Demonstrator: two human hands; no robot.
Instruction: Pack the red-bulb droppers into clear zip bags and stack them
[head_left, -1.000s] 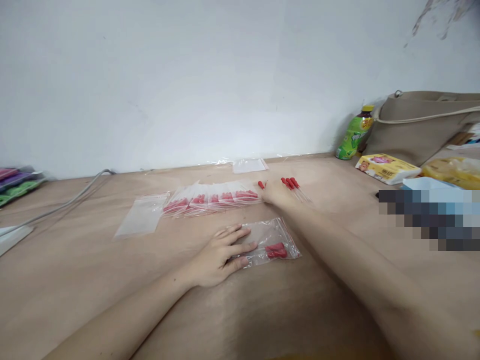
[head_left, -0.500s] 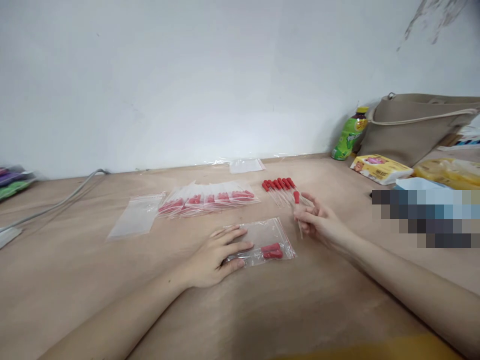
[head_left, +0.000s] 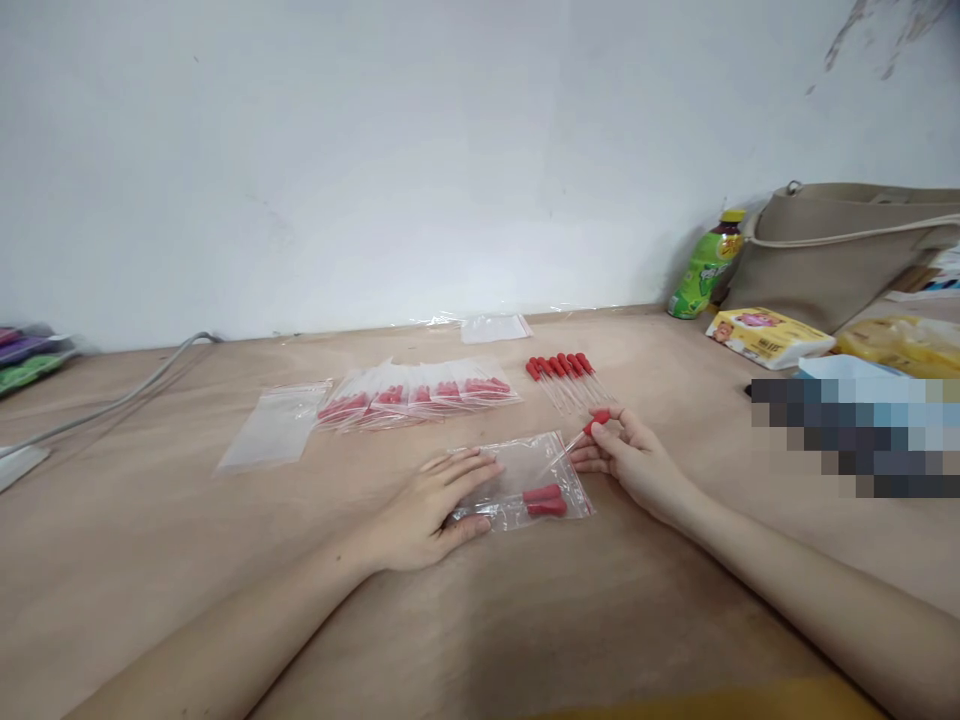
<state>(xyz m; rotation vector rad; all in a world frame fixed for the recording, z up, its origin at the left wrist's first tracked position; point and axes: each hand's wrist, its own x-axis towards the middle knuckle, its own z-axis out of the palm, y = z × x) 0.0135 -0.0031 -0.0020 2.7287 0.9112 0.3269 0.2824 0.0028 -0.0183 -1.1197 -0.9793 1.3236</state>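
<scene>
My left hand (head_left: 442, 505) lies flat with fingers stretched over the left part of a clear zip bag (head_left: 517, 460). Inside that bag rest two droppers with red rubber bulbs (head_left: 544, 499). At the bag's right edge my right hand (head_left: 630, 455) pinches a dropper (head_left: 596, 422) by its red bulb. Its thin clear tube points left and down, at the bag's opening; whether the tip is inside I cannot tell. Just behind, several loose droppers (head_left: 559, 367) lie side by side, bulbs toward the wall.
Left of centre, filled bags (head_left: 420, 395) overlap in a row beside a flat bag (head_left: 276, 428). Another bag (head_left: 495, 328) lies near the wall. At right are a green bottle (head_left: 705, 268), a tissue pack (head_left: 769, 336) and a beige handbag (head_left: 832, 250). A grey cable (head_left: 142, 385) runs at left.
My right hand has brought the dropper left and tilted it, so its tube swung from pointing down to pointing at the bag. My left hand has stayed on the bag.
</scene>
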